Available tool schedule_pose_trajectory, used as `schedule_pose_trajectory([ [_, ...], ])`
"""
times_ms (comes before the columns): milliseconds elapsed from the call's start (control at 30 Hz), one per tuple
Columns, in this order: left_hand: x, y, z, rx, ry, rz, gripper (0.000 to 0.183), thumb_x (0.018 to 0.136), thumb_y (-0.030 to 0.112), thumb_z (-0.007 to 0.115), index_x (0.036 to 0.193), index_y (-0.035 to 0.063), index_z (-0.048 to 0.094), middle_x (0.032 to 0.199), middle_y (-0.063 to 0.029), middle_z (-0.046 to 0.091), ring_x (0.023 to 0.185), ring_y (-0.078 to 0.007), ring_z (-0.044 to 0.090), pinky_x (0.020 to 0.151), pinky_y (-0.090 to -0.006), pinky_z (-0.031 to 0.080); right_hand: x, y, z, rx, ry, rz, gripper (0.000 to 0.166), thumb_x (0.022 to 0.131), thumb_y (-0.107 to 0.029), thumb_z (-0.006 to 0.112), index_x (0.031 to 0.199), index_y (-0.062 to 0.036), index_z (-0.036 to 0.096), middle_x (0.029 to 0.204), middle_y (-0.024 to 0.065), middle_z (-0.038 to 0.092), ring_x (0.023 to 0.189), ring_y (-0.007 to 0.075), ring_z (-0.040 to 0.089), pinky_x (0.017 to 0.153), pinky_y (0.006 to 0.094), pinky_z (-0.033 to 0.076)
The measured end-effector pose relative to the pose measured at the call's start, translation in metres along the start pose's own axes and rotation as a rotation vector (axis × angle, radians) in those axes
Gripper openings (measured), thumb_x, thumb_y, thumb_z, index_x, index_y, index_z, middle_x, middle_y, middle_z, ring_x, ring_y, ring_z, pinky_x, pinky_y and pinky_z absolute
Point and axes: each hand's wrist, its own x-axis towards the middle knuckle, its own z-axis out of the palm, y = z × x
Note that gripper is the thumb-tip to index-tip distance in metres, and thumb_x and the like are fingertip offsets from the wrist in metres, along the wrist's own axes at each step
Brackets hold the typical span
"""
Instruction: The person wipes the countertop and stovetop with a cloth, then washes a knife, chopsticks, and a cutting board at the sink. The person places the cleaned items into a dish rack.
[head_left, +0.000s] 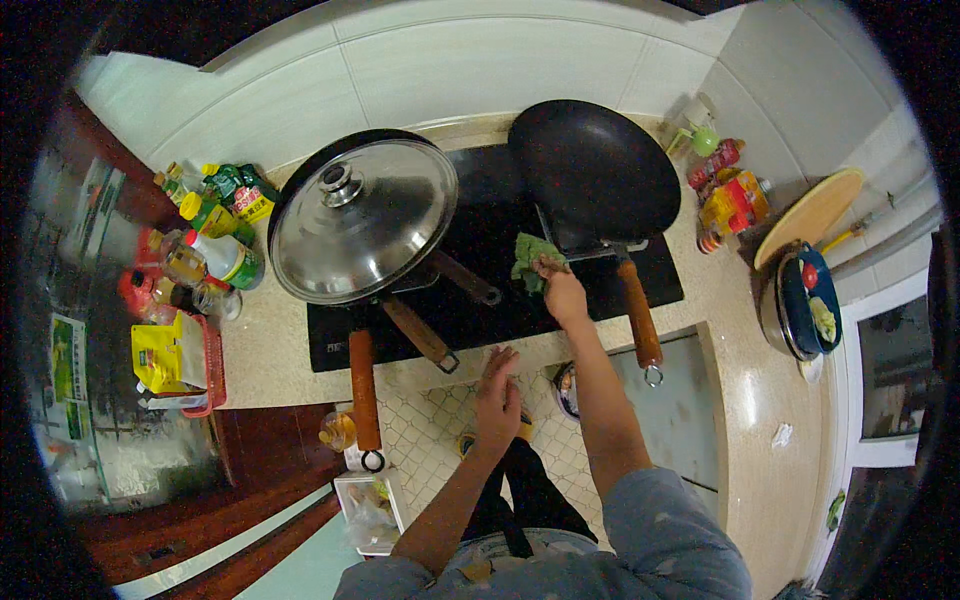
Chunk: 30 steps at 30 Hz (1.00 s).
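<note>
My right hand (559, 285) grips a green cloth (531, 262) against the black glass stovetop (480, 319), between the two pans. My left hand (499, 390) hangs in front of the counter's front edge, fingers apart and holding nothing. To the right of the cloth rests a black wok (592, 169) with a wooden handle (640, 315) towards me. On the left burner stands another dark pan (300, 176) under a domed steel lid (367, 232). Several wooden handles point towards me below the lid; which pan each belongs to is partly hidden.
Bottles (232, 259) and a red basket (215, 364) crowd the left counter. At right are seasoning packets (735, 202), a round wooden board (814, 217) and a blue bowl (819, 289) with vegetables. The wok's handle juts past the counter edge. A crumpled white scrap (782, 435) lies on the right counter.
</note>
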Motion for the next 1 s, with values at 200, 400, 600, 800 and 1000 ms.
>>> schedule_pose_trajectory([
  [200,-0.008,0.018,0.012,0.0,-0.096,-0.031,0.036,0.081,-0.004,0.04,0.115,0.0042,0.047,0.125,-0.0167,0.043,0.122,-0.0322,0.033,0.089,-0.035,0.04,-0.057,0.039,-0.005,0.189,0.282,-0.016,0.046,0.077,0.001,0.039,0.119,-0.0144,0.049,0.126,0.009,0.044,0.12,0.0247,0.037,0.101,0.0343,0.028],
  [400,-0.013,0.021,0.02,0.018,-0.105,0.016,0.033,0.082,-0.004,0.041,0.113,0.0052,0.048,0.124,-0.0158,0.044,0.121,-0.0323,0.035,0.088,-0.035,0.041,-0.075,0.163,-0.056,-0.349,0.236,0.281,0.066,0.066,-0.011,0.058,0.128,-0.0092,0.035,0.133,0.0143,0.033,0.12,0.0306,0.033,0.102,0.0355,0.025],
  [600,-0.004,0.032,0.051,0.037,-0.115,0.006,0.033,0.081,-0.004,0.043,0.113,0.0068,0.048,0.123,-0.0148,0.044,0.122,-0.032,0.034,0.091,-0.0365,0.039,-0.066,0.178,-0.039,-0.26,0.323,0.353,0.052,0.076,-0.017,0.048,0.125,-0.0052,0.037,0.135,0.0164,0.029,0.119,0.038,0.03,0.1,0.0409,0.027],
  [800,0.007,0.04,0.091,0.008,-0.089,-0.029,0.031,0.078,-0.002,0.047,0.108,0.0047,0.051,0.116,-0.0151,0.05,0.113,-0.031,0.042,0.097,-0.0392,0.03,-0.068,0.086,0.016,0.482,0.358,-0.127,0.057,0.072,-0.022,0.057,0.125,-0.0098,0.04,0.128,0.0161,0.038,0.117,0.0343,0.035,0.098,0.0411,0.029],
  [1000,0.015,0.034,0.121,0.099,-0.098,0.006,0.036,0.075,-0.008,0.048,0.108,0.0065,0.05,0.119,-0.0134,0.048,0.117,-0.0322,0.04,0.087,-0.0368,0.042,-0.057,0.169,-0.064,-0.291,0.327,-0.055,0.058,0.075,-0.028,0.054,0.129,-0.0162,0.036,0.133,0.0129,0.033,0.118,0.038,0.032,0.099,0.047,0.026],
])
